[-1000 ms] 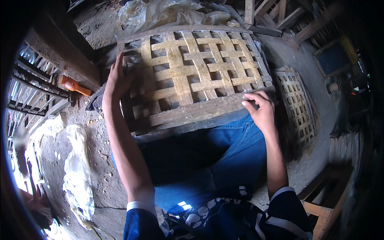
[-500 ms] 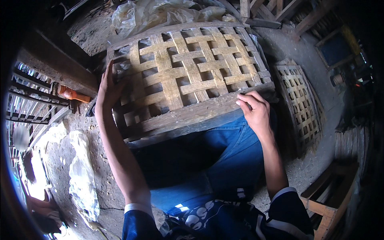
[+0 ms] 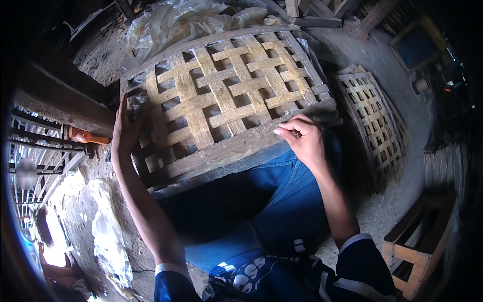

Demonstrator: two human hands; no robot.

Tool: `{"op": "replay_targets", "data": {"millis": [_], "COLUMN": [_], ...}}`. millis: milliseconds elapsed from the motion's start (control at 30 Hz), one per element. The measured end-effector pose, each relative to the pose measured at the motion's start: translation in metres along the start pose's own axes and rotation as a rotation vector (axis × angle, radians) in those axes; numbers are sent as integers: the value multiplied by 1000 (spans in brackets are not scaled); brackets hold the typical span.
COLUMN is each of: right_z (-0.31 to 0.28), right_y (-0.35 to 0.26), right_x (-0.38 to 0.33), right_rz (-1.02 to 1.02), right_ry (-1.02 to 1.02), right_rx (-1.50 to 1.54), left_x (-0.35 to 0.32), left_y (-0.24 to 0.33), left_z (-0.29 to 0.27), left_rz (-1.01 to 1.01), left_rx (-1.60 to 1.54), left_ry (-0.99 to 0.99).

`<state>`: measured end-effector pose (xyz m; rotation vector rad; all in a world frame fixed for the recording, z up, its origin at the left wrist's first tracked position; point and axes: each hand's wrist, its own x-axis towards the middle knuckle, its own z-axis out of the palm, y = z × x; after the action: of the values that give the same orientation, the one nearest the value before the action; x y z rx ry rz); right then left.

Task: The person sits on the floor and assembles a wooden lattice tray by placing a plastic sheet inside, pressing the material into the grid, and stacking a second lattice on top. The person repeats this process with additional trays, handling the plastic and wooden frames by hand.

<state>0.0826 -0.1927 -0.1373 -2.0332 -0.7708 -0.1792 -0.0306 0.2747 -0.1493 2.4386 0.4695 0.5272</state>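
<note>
A woven lattice panel (image 3: 234, 85) of pale flat strips in a worn wooden frame lies slanted in front of me, above my lap. My left hand (image 3: 127, 128) grips its left edge, a finger stretched along the outside and the thumb over the shaded strips. My right hand (image 3: 303, 136) is at the frame's front rail (image 3: 241, 143), right of the middle. Its thumb and forefinger are pinched together, the other fingers curled. Whatever may be between those fingertips is too small to make out. Beneath the panel, plastic sheeting shows along the front edge.
Another lattice panel (image 3: 372, 121) leans at the right, on the concrete floor. Crumpled plastic sheeting (image 3: 176, 25) lies beyond the panel; more plastic (image 3: 108, 226) is at the left. A thick wooden beam (image 3: 65, 103) and an orange object (image 3: 88, 136) are at left, a wooden stand (image 3: 415, 256) lower right.
The panel and surroundings have shifted slightly left in view. My right hand has slid a little left along the front rail, still pinched. My left hand stays at the left edge.
</note>
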Motion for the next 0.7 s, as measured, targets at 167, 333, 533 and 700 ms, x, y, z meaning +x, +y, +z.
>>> {"op": "replay_targets", "data": {"millis": [167, 333, 533, 700], "right_z": [8, 11, -35, -134], "right_y": [3, 5, 13, 101], "right_x": [-2, -5, -8, -70], "right_rz": [-21, -113, 289, 506], "right_ry": [69, 85, 333, 545], "right_rx": [-61, -204, 485, -111], "left_x": [-1, 3, -4, -3], "left_y": [2, 4, 1, 8], "left_z": [-2, 0, -5, 4], "left_rz": [-87, -169, -73, 20], "left_rx": [-91, -84, -59, -4], "left_ry": [-44, -65, -32, -1]}}
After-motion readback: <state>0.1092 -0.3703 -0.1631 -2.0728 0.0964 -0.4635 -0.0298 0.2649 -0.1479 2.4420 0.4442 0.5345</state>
